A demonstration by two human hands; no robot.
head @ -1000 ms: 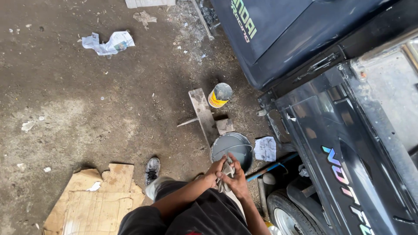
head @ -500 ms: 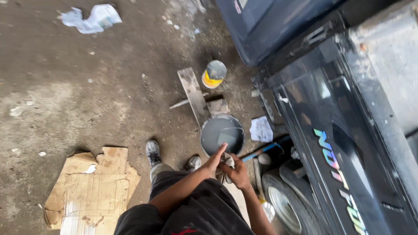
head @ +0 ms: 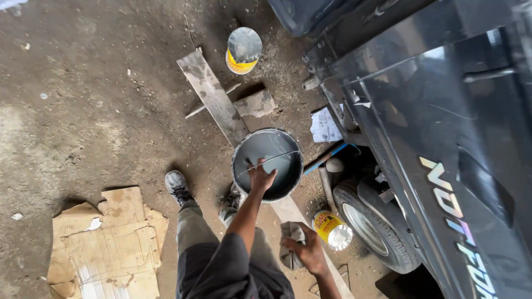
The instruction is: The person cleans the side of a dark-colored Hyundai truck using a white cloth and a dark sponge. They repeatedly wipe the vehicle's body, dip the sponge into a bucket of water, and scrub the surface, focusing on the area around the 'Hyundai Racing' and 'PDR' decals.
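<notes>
1. Two hands are working over a dirt floor (head: 83,111): the left hand (head: 260,177) is closing its grip on the wire handle (head: 271,159) of a grey paint bucket (head: 267,164).
2. The right hand (head: 308,252) is clutching a grey rag (head: 290,243).
3. A wooden plank (head: 213,99), cardboard (head: 105,243) and a dark vehicle (head: 443,138) are lying around.

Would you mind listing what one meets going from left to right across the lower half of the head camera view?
Torn cardboard → grey shoe → left hand reaching into the round pail → right hand holding a grey rag → yellow can on its side → small vehicle wheel → dark vehicle body.
</notes>
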